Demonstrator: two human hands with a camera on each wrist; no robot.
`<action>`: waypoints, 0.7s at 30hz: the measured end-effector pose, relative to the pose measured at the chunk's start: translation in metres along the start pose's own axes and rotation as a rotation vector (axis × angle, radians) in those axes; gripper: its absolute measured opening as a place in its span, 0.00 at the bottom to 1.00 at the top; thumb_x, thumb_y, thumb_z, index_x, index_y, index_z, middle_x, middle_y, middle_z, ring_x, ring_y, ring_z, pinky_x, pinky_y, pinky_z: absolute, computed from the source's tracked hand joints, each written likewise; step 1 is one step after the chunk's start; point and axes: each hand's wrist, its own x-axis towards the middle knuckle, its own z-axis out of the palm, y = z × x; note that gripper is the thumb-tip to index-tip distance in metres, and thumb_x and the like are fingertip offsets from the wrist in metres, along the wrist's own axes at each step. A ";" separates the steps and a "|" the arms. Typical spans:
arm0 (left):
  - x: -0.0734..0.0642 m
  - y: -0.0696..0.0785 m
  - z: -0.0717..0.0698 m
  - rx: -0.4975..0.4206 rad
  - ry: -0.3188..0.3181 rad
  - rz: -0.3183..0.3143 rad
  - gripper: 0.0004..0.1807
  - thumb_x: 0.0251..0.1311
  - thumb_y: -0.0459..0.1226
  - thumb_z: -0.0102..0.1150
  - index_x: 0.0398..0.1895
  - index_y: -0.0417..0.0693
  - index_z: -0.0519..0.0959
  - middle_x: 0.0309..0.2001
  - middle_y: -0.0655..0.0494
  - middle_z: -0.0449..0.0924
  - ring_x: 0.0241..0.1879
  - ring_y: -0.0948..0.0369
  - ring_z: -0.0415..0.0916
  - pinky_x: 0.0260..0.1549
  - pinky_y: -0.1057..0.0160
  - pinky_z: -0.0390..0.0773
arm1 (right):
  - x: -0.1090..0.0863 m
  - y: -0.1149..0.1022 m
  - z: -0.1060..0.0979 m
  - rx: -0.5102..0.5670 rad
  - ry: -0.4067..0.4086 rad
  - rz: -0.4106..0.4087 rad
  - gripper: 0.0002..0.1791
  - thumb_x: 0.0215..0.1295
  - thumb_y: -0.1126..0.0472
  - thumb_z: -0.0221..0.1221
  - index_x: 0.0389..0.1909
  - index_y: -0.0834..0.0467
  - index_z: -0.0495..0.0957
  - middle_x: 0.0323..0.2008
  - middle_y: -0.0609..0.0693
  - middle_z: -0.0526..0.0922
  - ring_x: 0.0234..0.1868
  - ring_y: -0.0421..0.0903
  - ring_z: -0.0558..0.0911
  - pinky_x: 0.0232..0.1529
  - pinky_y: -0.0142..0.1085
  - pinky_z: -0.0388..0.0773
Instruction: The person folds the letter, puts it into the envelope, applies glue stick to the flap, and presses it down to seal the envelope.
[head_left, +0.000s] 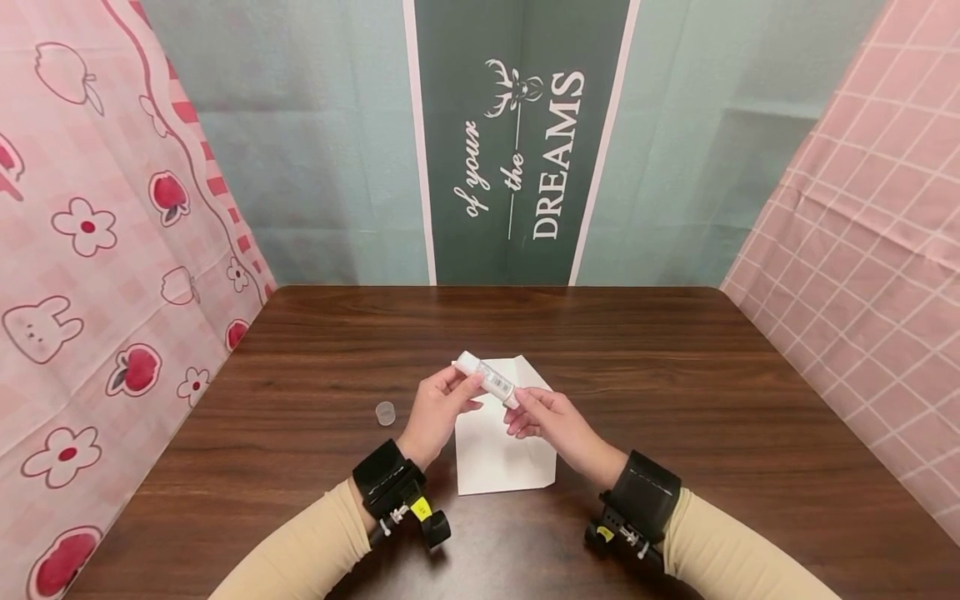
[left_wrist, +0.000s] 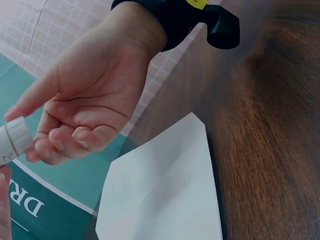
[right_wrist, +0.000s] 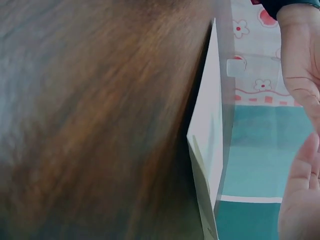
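OK, your left hand [head_left: 441, 410] and right hand [head_left: 553, 423] grips both pinch the white tube [head_left: 495, 383] above the envelope [head_left: 495, 462]; clear cap [head_left: 386, 413] sits left.

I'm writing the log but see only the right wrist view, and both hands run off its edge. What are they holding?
Observer: A white glue stick, held between the left hand and the right hand.
Operator: Which part of it is the right hand on?
Observer: It pinches the lower-right end, as the head view shows it.
Operator: Any markings on it?
Observer: Yes, a barcode shows on its side.
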 end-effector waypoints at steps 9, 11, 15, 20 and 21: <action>0.000 -0.001 0.001 0.013 0.014 0.009 0.19 0.61 0.40 0.58 0.50 0.35 0.76 0.43 0.43 0.81 0.43 0.55 0.80 0.39 0.60 0.78 | 0.001 0.000 0.003 -0.070 0.137 -0.047 0.17 0.64 0.61 0.58 0.46 0.70 0.72 0.35 0.61 0.80 0.36 0.51 0.82 0.36 0.35 0.78; 0.000 -0.001 0.001 0.009 0.016 0.002 0.19 0.62 0.39 0.58 0.50 0.35 0.76 0.43 0.43 0.81 0.43 0.55 0.80 0.39 0.60 0.78 | 0.000 0.000 0.003 -0.054 0.104 -0.036 0.18 0.67 0.58 0.55 0.45 0.73 0.72 0.33 0.60 0.80 0.34 0.48 0.82 0.36 0.35 0.78; 0.000 -0.001 0.001 0.010 0.013 -0.012 0.18 0.63 0.37 0.56 0.51 0.34 0.76 0.44 0.42 0.81 0.43 0.55 0.80 0.39 0.60 0.78 | -0.001 0.000 0.001 -0.019 0.032 0.000 0.26 0.72 0.53 0.46 0.46 0.76 0.71 0.34 0.64 0.80 0.32 0.43 0.81 0.37 0.35 0.78; -0.005 0.012 0.003 0.042 0.004 -0.011 0.17 0.64 0.35 0.55 0.51 0.32 0.75 0.44 0.41 0.81 0.44 0.54 0.80 0.40 0.59 0.78 | 0.000 0.001 0.003 -0.056 0.075 -0.029 0.20 0.67 0.57 0.55 0.48 0.71 0.72 0.38 0.68 0.78 0.32 0.44 0.81 0.36 0.36 0.78; -0.007 0.016 0.004 0.048 0.004 -0.010 0.17 0.64 0.35 0.55 0.51 0.32 0.75 0.44 0.41 0.81 0.44 0.54 0.80 0.40 0.59 0.78 | 0.000 0.001 0.003 -0.065 0.085 -0.035 0.19 0.66 0.58 0.56 0.47 0.70 0.72 0.38 0.68 0.77 0.32 0.44 0.81 0.35 0.36 0.78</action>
